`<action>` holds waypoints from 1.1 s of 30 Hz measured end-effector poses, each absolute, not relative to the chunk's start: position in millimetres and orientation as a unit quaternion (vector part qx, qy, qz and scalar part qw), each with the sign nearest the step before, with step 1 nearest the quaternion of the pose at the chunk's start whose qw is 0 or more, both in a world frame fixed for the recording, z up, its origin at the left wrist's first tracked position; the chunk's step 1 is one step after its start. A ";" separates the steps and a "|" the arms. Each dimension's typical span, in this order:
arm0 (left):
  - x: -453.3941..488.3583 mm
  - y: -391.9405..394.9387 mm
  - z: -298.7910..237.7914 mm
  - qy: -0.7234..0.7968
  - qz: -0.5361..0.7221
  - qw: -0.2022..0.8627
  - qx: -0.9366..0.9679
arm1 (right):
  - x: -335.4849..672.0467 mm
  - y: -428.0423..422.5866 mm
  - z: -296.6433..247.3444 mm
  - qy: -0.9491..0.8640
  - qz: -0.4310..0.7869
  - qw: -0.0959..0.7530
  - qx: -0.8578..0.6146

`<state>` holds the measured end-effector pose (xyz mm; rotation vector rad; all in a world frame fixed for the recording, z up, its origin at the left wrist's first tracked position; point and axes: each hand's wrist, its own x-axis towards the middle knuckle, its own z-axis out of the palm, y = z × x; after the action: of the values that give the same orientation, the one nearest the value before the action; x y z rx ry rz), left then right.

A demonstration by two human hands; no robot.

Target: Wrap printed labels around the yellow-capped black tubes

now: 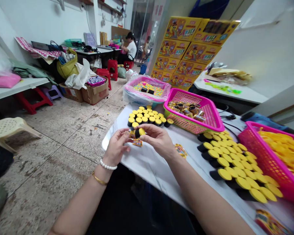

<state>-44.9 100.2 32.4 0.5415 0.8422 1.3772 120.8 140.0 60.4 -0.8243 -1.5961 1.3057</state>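
Observation:
My left hand (117, 145) and my right hand (156, 137) meet above the white table (152, 163), both pinched on one small black tube with a yellow cap (138, 132). A colourful sticker (137, 142) hangs just under the tube, between my hands. Behind my hands, several more yellow-capped black tubes (147, 117) stand upright in a cluster. A pile of the same tubes lying on their sides (235, 163) spreads at my right forearm. Another sticker (180, 150) lies on the table by my right wrist.
A pink basket (214, 119) holds wrapped tubes; another pink basket (264, 160) at right holds yellow pieces. A bag-lined basket of coloured bits (147, 88) sits farther back. Yellow cartons (188, 52) are stacked behind. A person (131, 49) sits at a far table. A beige stool (9, 129) stands left.

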 end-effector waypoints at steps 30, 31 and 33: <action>-52.1 115.4 17.4 0.436 0.562 0.520 0.472 | 120.4 145.8 42.5 -0.655 0.504 0.366 -0.428; -52.4 114.4 16.6 0.443 0.560 0.509 0.480 | 118.7 146.1 42.0 -0.623 0.548 0.350 -0.435; -52.5 113.5 14.4 0.449 0.555 0.503 0.488 | 118.8 147.4 43.6 -0.593 0.594 0.329 -0.434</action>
<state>-52.5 113.5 14.4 1.1799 1.0838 1.3397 118.8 147.4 43.6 -1.1349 -1.5514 1.5544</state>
